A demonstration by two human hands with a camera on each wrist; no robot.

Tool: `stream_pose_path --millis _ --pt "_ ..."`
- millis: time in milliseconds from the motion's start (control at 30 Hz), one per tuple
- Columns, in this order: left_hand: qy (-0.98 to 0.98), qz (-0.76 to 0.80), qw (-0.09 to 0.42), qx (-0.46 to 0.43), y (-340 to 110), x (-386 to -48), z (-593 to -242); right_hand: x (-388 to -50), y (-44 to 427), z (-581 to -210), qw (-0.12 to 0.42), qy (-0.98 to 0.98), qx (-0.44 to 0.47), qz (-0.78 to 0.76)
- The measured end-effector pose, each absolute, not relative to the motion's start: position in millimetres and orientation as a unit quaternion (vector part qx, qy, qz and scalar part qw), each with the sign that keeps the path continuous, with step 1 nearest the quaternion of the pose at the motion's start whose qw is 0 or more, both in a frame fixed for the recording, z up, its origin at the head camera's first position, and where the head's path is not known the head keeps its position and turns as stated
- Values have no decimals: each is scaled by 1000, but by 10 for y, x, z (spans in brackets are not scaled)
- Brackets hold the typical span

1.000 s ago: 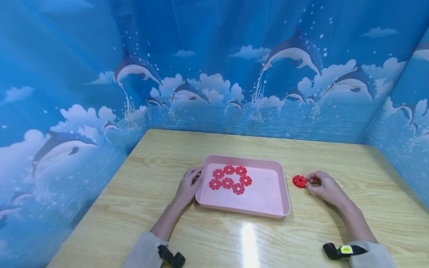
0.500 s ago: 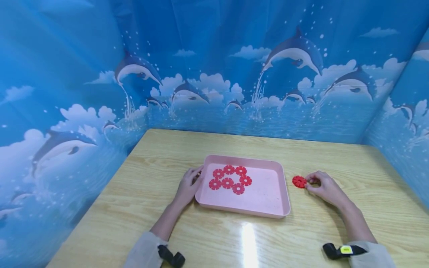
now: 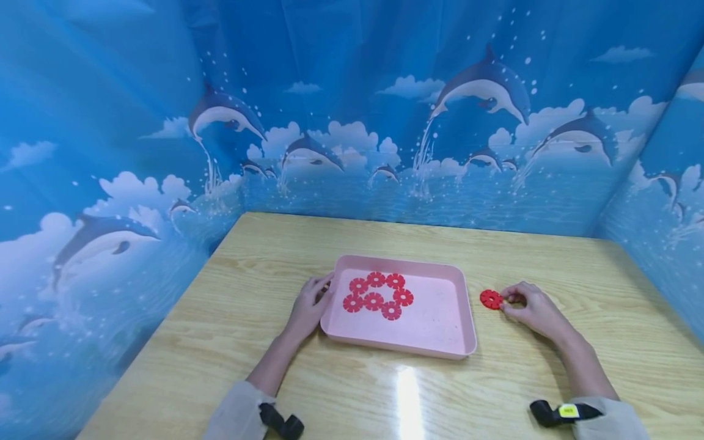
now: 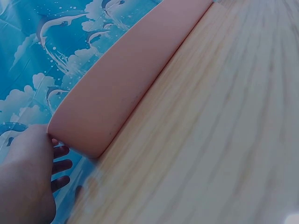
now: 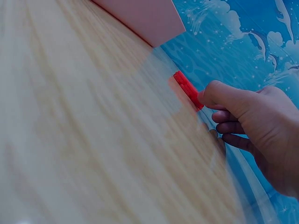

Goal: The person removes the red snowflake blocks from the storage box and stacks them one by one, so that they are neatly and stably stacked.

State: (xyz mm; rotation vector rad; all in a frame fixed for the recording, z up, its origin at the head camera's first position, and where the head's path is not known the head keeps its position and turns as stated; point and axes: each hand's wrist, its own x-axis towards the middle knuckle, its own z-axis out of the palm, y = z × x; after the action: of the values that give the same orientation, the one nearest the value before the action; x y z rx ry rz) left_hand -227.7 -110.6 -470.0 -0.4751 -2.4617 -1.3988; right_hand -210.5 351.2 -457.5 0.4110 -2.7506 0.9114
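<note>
A pink tray [image 3: 440, 311] lies on the table, its left half holding several red notched snowflake discs [image 3: 374, 300] set in a rough ring. My left hand [image 3: 307, 308] rests against the tray's left side, fingertips touching near the rim. In the left wrist view the left hand [image 4: 28, 172] is beside the tray corner [image 4: 93, 126], with part of the thumb hidden. To the right of the tray, my right hand [image 3: 530, 308] pinches a red snowflake disc [image 3: 491, 299] by its edge. From the right wrist view this piece [image 5: 187, 89] looks thick; whether discs are stacked, I cannot tell.
A wood-grain table [image 3: 363, 391] carries the tray, with bare surface between tray and right hand. Blue dolphin-print sheets [image 3: 352, 122] stand behind it and at both sides. Black wrist cameras [image 3: 561, 412] sit on both sleeves.
The disc in the right hand has shifted very slightly to the left. Left hand, tray and the discs inside it stay in place.
</note>
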Motion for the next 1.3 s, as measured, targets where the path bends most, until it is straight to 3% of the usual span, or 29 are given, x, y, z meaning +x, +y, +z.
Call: stream_pose_path --millis 1300 --pt "-855 -479 127 -156 -1110 -2268 -4698 -2086 3499 -4458 95 -939 129 304"
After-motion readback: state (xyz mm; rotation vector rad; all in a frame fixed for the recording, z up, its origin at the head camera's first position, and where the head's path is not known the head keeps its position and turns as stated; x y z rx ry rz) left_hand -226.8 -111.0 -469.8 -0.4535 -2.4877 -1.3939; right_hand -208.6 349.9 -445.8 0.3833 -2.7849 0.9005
